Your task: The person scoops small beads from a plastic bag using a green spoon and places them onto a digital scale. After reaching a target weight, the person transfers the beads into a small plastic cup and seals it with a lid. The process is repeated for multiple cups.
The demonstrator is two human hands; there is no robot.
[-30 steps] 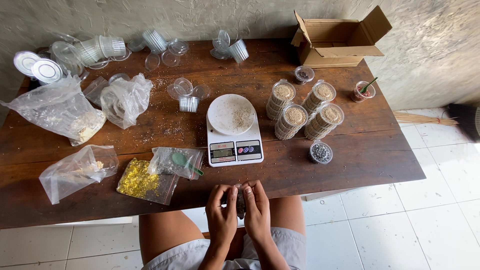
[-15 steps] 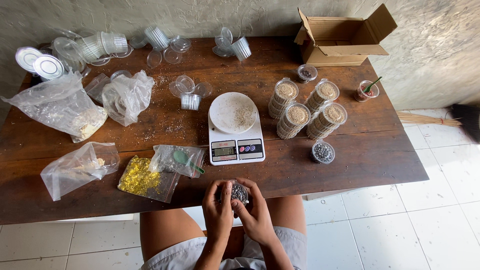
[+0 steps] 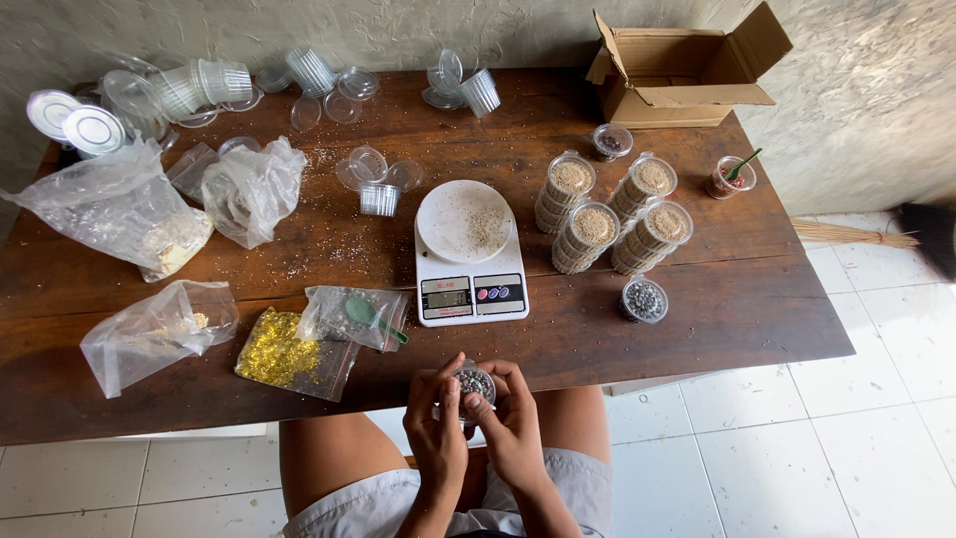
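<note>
Here, small clear cup point(image 3: 474, 385) of dark beads, lidded, fingers of left hand point(image 3: 435, 430) and right hand point(image 3: 515, 426) grasping it.

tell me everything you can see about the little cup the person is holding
The small round cup looks like clear plastic and is filled with dark grey, speckled pellets or beads. It is held above the lap, just off the near edge of the wooden table, with its top facing the camera. The left hand and the right hand both grip its rim with their fingertips. Whether a lid is on it cannot be told.
</note>
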